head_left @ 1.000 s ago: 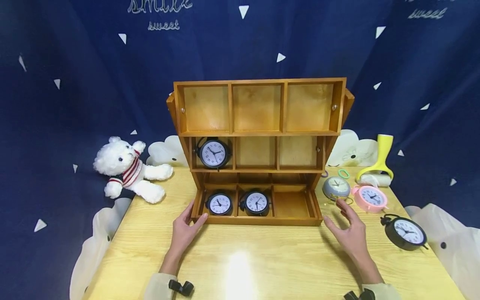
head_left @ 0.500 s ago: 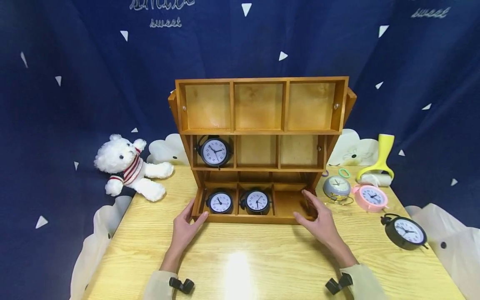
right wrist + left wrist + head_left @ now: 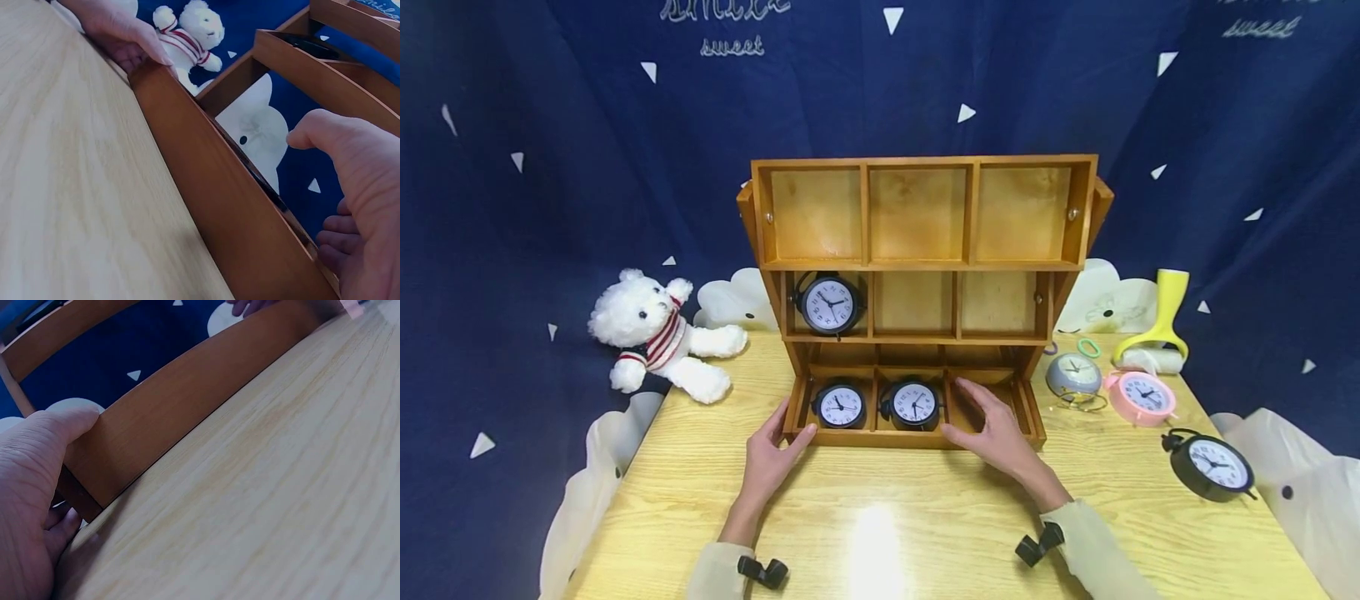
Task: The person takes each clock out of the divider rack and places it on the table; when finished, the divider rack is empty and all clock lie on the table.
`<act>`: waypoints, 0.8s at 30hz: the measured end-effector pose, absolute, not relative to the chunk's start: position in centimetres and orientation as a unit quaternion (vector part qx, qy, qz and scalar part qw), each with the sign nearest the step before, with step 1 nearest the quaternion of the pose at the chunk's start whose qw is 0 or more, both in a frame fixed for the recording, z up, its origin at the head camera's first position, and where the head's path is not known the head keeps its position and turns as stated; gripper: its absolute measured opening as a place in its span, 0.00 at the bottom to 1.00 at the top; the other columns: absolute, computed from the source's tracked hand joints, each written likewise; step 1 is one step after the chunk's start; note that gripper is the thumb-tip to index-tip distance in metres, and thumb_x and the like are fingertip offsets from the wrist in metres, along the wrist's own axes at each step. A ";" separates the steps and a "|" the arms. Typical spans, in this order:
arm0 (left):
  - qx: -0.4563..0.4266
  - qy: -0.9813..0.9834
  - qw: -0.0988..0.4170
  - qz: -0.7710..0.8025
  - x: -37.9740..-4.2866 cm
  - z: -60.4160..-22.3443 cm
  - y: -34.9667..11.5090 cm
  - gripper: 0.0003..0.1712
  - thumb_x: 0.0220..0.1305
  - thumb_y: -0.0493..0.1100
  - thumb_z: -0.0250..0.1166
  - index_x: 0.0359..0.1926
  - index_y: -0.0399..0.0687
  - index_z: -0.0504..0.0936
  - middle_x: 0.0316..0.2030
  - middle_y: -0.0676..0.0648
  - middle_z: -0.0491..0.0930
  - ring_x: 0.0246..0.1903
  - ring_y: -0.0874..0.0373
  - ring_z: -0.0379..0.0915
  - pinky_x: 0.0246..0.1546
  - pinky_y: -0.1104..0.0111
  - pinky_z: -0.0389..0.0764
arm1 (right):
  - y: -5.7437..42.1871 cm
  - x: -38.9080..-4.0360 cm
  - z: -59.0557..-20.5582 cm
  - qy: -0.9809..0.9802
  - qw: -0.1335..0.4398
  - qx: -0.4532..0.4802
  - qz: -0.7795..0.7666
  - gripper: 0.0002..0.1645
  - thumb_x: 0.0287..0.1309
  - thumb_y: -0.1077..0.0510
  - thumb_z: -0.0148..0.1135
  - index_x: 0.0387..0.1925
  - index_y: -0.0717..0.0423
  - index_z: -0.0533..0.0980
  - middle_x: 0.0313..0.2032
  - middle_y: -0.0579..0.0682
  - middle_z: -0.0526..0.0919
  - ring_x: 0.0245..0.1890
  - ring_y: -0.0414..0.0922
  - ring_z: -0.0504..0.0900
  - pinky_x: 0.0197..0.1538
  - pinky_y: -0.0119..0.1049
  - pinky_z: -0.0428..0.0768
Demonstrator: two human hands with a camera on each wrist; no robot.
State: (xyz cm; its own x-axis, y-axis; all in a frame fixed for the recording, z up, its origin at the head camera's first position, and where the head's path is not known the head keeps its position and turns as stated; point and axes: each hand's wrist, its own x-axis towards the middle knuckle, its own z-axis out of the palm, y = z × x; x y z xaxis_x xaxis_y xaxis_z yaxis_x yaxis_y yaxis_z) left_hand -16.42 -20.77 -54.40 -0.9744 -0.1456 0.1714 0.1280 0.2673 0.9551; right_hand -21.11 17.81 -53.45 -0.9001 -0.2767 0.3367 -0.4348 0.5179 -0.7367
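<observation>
A wooden tiered shelf (image 3: 922, 267) with three rows of compartments stands mid-table. My left hand (image 3: 769, 457) holds its lower left corner, the thumb at the front board and the fingers round the side. Over the bottom right compartment is my right hand (image 3: 996, 429), thumb and fingers spread, holding nothing. Just left of it, a black alarm clock (image 3: 914, 405) sits in the bottom middle compartment. A second black alarm clock (image 3: 840, 407) occupies the bottom left one. The middle row's left compartment contains another black alarm clock (image 3: 830, 303).
On the right lie a grey alarm clock (image 3: 1074, 375), a pink alarm clock (image 3: 1142, 397), a black alarm clock (image 3: 1212, 463), a yellow-handled lint roller (image 3: 1163, 312) and a green ring (image 3: 1087, 347). At left sits a white teddy bear (image 3: 662, 342). Dark blue curtain (image 3: 925, 83) hangs behind.
My right hand has moved left, from beside the shelf's right end to over the bottom right compartment, close to the middle clock. The left hand has stayed at its corner.
</observation>
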 end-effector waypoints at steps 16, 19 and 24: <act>0.012 -0.784 0.111 -0.610 -16.7 -54.9 -20.7 0.43 0.63 0.41 0.77 0.74 0.34 0.69 0.70 0.35 0.72 0.65 0.42 0.75 0.63 0.70 0.77 | 15.2 -23.4 -52.5 -0.886 0.035 0.238 0.395 0.54 0.51 0.45 0.81 0.73 0.65 0.69 0.68 0.64 0.76 0.67 0.62 0.75 0.69 0.60 0.76; 0.013 -0.788 0.108 -0.606 -16.6 -54.7 -20.6 0.43 0.64 0.40 0.77 0.74 0.33 0.69 0.70 0.35 0.72 0.65 0.43 0.75 0.63 0.71 0.77 | 14.8 -23.8 -52.5 -0.894 0.024 0.239 0.378 0.55 0.49 0.46 0.82 0.73 0.66 0.69 0.68 0.66 0.75 0.66 0.63 0.76 0.67 0.60 0.77; 0.016 -0.786 0.109 -0.609 -17.1 -56.0 -21.0 0.43 0.64 0.39 0.76 0.75 0.34 0.68 0.71 0.34 0.71 0.65 0.42 0.74 0.60 0.78 0.75 | 14.0 -24.7 -52.5 -0.902 0.023 0.258 0.346 0.56 0.44 0.47 0.84 0.70 0.70 0.70 0.64 0.69 0.77 0.61 0.65 0.78 0.62 0.60 0.81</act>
